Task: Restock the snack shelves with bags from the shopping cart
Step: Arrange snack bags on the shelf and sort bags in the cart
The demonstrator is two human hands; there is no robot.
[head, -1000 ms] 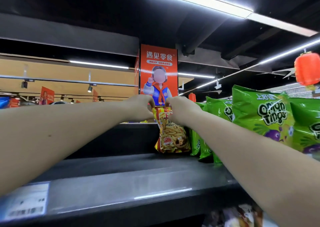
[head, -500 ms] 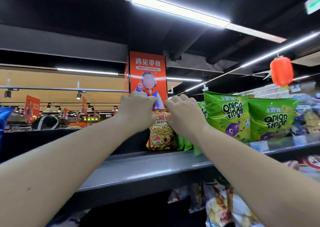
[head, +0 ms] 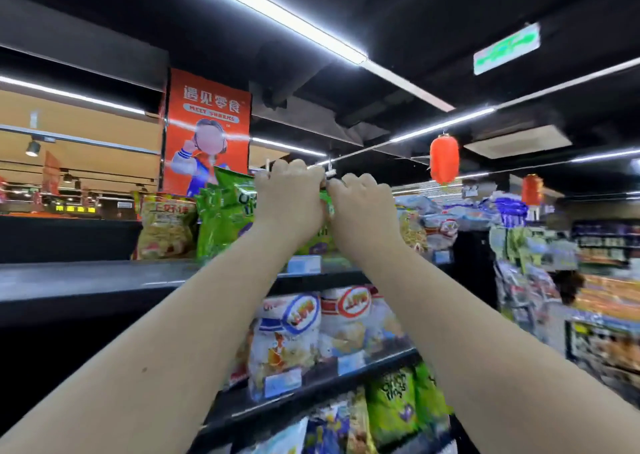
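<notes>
Reaching up to the top tier, we had the fingers (head: 298, 173) of both hands curled forward over the top seam of a green foil snack bag (head: 317, 240), knuckles towards us and fingertips hidden behind it, so the pinch we judged from the curl alone. Our left hand (head: 289, 199) sat a little higher than our right hand (head: 363, 207), the two nearly touching, a sliver of green showing between them. The bag lay just below and beyond the fingers, its long axis upright, its body dropping behind our wrists towards the grey metal top shelf (head: 86, 277); whether its bottom rested there we could not tell, for forearms and blur covered it. Neither hand was nearer: both were on the same seam. Just beside it on the left stood more green crinkled bags (head: 221, 221), and past them a yellow prawn-cracker bag (head: 166, 225); pale yellow packs (head: 410, 231) crowded the right. By our reckoning the coming move turned on lowering the bag straight down into that slot without tipping it sideways. White chip bags (head: 294, 329) lined the shelf below.
</notes>
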